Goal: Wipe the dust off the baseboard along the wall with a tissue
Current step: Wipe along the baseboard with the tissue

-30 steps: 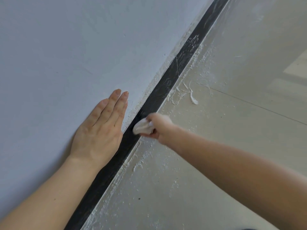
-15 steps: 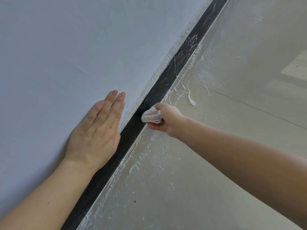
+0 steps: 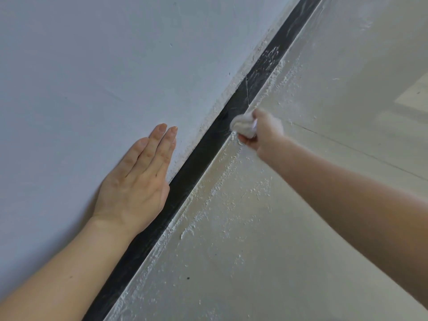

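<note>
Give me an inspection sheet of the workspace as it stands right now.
Surface: pale floor, with white dust scattered along the foot of the baseboard.
Job's things: black baseboard, dark beside the left hand, with white smears beyond the tissue; wadded white tissue pressed against the baseboard.
Clutter: nothing seen.
Grippers: left hand flat on the wall, fingers straight; right hand grips the tissue.
Cables: nothing seen.
Surroundings: grey-white wall, with a rough paint edge just above the baseboard.
</note>
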Demonstrator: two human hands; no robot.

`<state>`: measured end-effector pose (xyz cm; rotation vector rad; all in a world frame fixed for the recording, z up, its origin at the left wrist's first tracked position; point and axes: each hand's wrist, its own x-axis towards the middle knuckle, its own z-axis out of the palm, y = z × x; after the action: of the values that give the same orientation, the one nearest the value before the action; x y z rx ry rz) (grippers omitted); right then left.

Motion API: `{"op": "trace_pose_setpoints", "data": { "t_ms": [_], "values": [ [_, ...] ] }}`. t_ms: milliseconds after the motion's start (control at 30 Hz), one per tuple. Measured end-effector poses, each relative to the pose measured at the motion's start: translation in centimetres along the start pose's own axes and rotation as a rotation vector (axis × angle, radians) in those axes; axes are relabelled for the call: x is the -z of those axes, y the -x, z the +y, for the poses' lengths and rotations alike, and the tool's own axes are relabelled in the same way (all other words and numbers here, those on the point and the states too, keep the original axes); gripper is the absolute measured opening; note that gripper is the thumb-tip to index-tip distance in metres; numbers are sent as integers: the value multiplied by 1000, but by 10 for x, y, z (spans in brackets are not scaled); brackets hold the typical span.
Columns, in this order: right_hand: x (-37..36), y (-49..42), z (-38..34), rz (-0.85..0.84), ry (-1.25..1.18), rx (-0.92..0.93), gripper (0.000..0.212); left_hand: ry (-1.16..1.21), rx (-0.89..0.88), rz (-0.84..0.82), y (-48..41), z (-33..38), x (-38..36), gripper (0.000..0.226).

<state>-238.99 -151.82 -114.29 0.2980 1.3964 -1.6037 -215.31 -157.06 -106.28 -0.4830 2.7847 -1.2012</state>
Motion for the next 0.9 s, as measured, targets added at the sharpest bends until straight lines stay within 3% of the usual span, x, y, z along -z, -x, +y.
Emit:
{"op": "trace_pose_setpoints", "data": {
  "t_ms": [200,300,400,500,667,767,833,900],
  "values": [
    [-10,83,131,-372,134,-523,41,9,3,-18,-2,-1,4,64],
    [-24,109,177,-410,136,-655,52,-4,-8,-24,-2,-1,4,65],
    [-37,106,184,-373,25,-729,43,-28,-31,-56,-1,-1,6,64],
    [-41,78,154,-336,34,-576,27,-38,-44,-78,-1,-2,9,65],
    [-39,29,82,-201,112,-362,46,102,-1,-128,-6,-3,16,64],
    [-25,4,39,-96,-52,-257,47,147,-22,-133,-18,-5,20,63],
    [-12,-4,11,-15,-175,-209,35,171,-30,-145,-33,-5,22,64],
    [1,-7,-2,45,-133,-225,20,191,-27,-157,-53,-3,25,65]
  ]
}}
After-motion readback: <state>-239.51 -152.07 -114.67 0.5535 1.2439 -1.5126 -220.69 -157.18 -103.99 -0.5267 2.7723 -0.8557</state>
